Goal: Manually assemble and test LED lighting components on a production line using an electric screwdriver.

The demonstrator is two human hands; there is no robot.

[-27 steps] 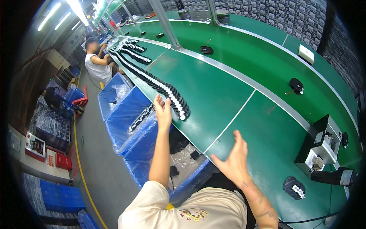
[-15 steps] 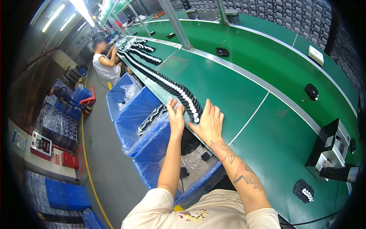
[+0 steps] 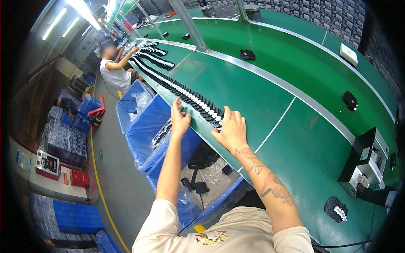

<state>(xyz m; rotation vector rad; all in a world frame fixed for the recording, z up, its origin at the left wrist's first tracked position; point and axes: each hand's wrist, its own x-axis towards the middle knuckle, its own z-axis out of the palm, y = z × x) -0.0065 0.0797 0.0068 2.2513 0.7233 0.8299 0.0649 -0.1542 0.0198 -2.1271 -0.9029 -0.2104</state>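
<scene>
Black parts with white caps [image 3: 198, 102] lie packed side by side in a long row along the near edge of a green workbench [image 3: 253, 92], and the row runs away up the bench toward another person [image 3: 113, 69] in a white shirt who works at its far end. The near end of the row sits right between the wearer's two hands. The left hand [image 3: 180, 119] rests at the bench edge just beside the row, fingers stretched out and a little spread, fingertips touching or almost touching the parts; it grips nothing. The right hand [image 3: 231, 130] lies flat on the green surface at the very end of the row, fingers open and pointing up against the last few parts, and it holds nothing either. Blue bins [image 3: 145, 126] lined with clear plastic stand on the floor below the bench edge, one of them with more of the same black and white parts inside. Farther out on the bench, well apart from the hands, lie single small black pieces [image 3: 349, 100], a white box [image 3: 349, 54], and a black and white machine [image 3: 368, 162] at the right. A small black holder with white caps [image 3: 336, 208] sits near the right forearm's side of the bench.
</scene>
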